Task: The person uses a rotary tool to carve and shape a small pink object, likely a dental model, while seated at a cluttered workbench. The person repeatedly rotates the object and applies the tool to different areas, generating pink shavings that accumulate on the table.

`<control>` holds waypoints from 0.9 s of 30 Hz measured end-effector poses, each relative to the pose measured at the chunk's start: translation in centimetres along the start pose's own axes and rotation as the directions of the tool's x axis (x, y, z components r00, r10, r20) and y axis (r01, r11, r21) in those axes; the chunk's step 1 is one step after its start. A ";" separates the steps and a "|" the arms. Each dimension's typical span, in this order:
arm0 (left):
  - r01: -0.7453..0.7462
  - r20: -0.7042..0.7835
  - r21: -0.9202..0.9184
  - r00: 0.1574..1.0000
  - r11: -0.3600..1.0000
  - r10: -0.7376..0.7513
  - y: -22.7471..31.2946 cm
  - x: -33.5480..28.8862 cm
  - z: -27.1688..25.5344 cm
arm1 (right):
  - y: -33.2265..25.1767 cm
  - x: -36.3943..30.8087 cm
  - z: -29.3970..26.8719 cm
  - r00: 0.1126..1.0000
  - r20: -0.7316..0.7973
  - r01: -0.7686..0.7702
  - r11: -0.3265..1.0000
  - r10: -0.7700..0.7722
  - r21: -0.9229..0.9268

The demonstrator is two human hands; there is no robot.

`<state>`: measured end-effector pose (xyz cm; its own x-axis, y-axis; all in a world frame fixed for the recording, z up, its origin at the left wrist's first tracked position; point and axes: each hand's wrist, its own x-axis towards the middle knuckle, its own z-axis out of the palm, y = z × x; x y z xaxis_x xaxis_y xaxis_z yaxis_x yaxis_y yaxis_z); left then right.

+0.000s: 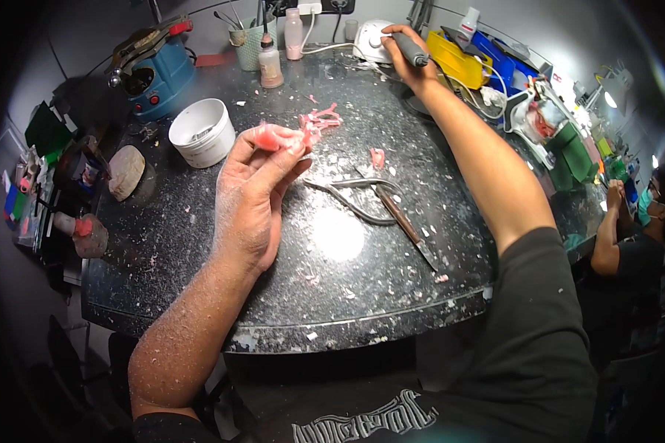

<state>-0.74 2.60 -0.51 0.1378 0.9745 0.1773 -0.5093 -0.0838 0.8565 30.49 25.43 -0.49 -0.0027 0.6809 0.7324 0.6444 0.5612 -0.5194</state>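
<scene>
My left hand (253, 181), dusted with white powder, pinches a pink denture piece (267, 138) between thumb and fingers above the bench. Part of that piece is hidden by the fingers. At the back, my right hand (405, 57) wraps round a grey rotary handpiece (412, 52); its fingertips reach the white control box (369, 43) with a knob. Just beyond the left hand lie branching pink scraps (322, 120), and a smaller pink bit (377, 158) sits to their right. Metal pliers (353, 210) and a wooden-handled knife (399, 214) rest together in front.
A white tub (199, 153) and a pale plaster block (126, 173) stand left, before a blue machine (162, 80). Behind are a tool cup (253, 50) and a bottle (271, 71). A yellow tray (451, 57) stands back right. Another person (632, 255) sits far right.
</scene>
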 end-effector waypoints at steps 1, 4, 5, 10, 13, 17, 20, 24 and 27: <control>-0.050 0.000 0.031 0.999 0.998 0.050 0.1 0.0 -0.3 | 0.5 1.0 0.6 0.999 -0.010 0.049 0.998 -0.049 -0.041; -0.184 0.015 0.156 0.983 0.971 0.184 0.3 0.1 -0.4 | 1.7 2.0 2.5 0.998 -0.006 0.055 0.984 -0.057 -0.168; -0.243 0.039 0.185 0.970 0.952 0.240 0.4 0.1 -0.6 | 1.8 1.9 3.1 0.999 -0.001 0.045 0.976 -0.046 -0.213; -0.383 0.095 0.180 0.924 0.906 0.371 0.5 0.0 -0.8 | 2.8 1.3 2.9 0.998 -0.029 0.055 0.975 -0.063 -0.213; -0.257 0.037 0.193 0.966 0.947 0.254 1.0 -0.1 -0.4 | 2.5 1.0 1.5 0.999 -0.041 0.011 0.973 -0.021 -0.231; -0.149 -0.018 0.175 0.988 0.973 0.155 1.2 -0.3 0.4 | -2.3 -1.1 -0.6 0.995 -0.100 0.006 1.000 -0.003 0.027; -0.122 -0.036 0.175 0.991 0.977 0.130 1.3 -0.4 0.8 | -8.1 -3.9 -1.6 0.997 -0.019 -0.067 0.927 0.080 0.369; -0.054 -0.070 0.175 0.995 0.983 0.067 1.3 -0.6 0.1 | -19.6 -10.4 -3.3 0.992 0.120 -0.104 0.732 0.030 0.673; -0.080 -0.046 0.248 0.995 0.965 0.094 0.7 -0.5 0.2 | -21.9 -13.8 -3.8 0.994 0.108 -0.048 0.768 -0.027 0.638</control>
<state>-0.95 1.96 0.08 0.0502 0.9708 0.2347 -0.2916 -0.2105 0.9331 19.31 1.96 2.49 -0.1030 0.7121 0.6945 0.0073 0.6988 -0.7153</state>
